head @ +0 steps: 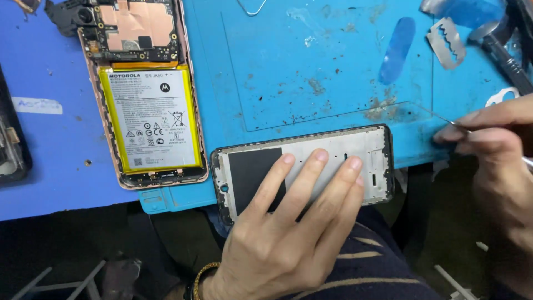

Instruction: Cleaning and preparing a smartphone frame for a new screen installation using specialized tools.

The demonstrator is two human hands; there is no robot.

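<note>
The grey rectangular metal phone frame [311,166] overhangs the near edge of the blue work mat [311,72], pinned flat under the open left hand [288,228]. Right hand [494,150] pinches a thin metal pick [444,118] just beside the frame's right end. Opened pink phone with yellow-edged battery [147,111] lies apart, left.

Phone frame [311,153] lies at the near edge of the mat [311,66], left hand [288,222] flat on it. To its left, the opened phone [145,100], battery [150,119] in it below the board. Right hand [494,144] just right of the frame; razor blade [446,42] behind it.
</note>
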